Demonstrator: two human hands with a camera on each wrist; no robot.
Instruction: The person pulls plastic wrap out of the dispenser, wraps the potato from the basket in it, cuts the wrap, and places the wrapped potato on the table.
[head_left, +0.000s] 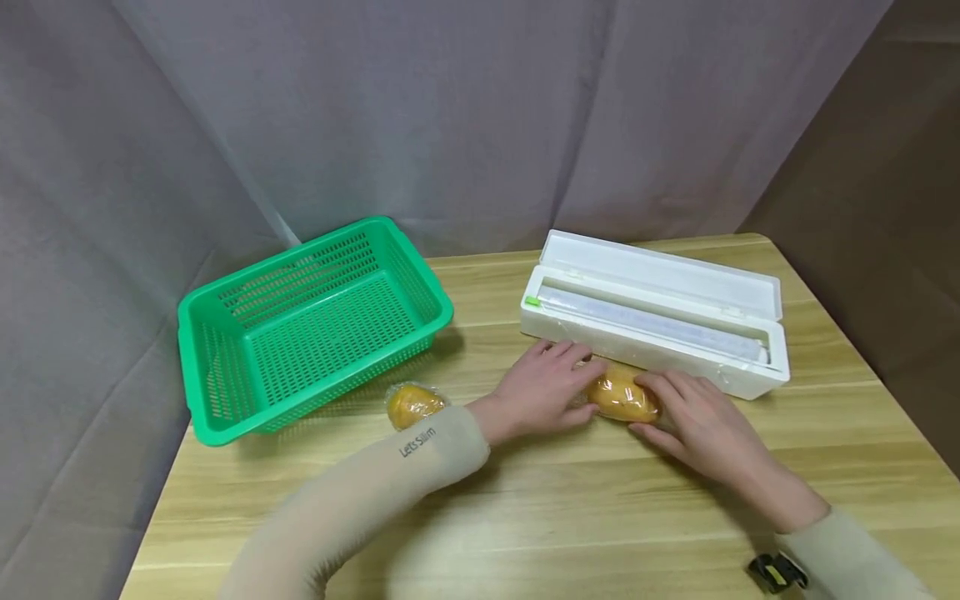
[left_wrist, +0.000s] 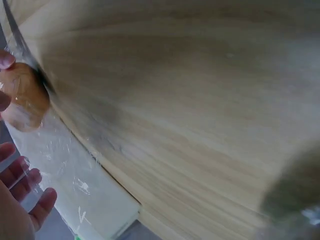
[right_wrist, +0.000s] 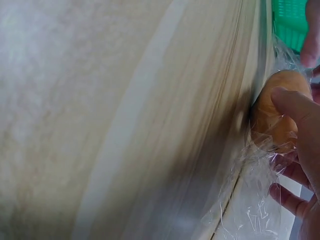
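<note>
An oblong golden-brown bread roll (head_left: 624, 395) in clear plastic wrap (right_wrist: 250, 200) lies on the table against the front of a white box. My left hand (head_left: 551, 385) is at the roll's left end, index finger and thumb on either side of the film there. Its other fingers spread apart beside the box in the left wrist view. My right hand (head_left: 701, 423) holds the right end, thumb on the near side and fingers on the far side. Loose crinkled film trails from the roll in the right wrist view.
The long white cling film dispenser (head_left: 652, 350) stands with its lid up, a film roll inside and a green slider (head_left: 532, 301) at its left end. At the left is a green plastic basket (head_left: 315, 400). Another wrapped roll (head_left: 414, 405) lies beside my left sleeve.
</note>
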